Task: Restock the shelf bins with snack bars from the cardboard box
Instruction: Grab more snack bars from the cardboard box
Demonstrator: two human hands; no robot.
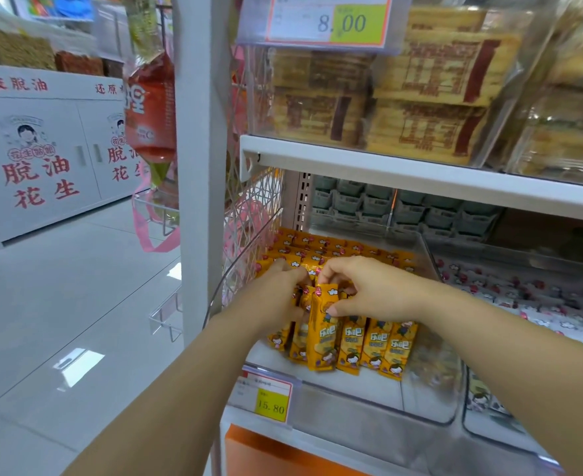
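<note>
Fingers of the right hand are curled and pinch the top edge of one orange foil-wrapped snack bar, thumb at the front, holding it upright. Fingers of the left hand are curled over the tops of the upright orange bars just left of it, gripping them and bracing them aside. Both hands work inside the clear plastic shelf bin, at the left end of its front row. More of the same bars lie as flat stacked bars behind the hands.

Step in hand, by judgement: seating one bar into the front row. The next move calls for lowering the pinched bar into the gap, releasing it, then squaring it with the standing bars to its right. The cardboard box is not in view, so the next pickup probably means turning away from the shelf.

Surroundings: a yellow price label on the bin front; a neighbouring bin of white-wrapped bars to the right; a white shelf board overhead carrying tan packets. The overhead board limits lift height, and the bin's left wall crowds the left hand.
</note>
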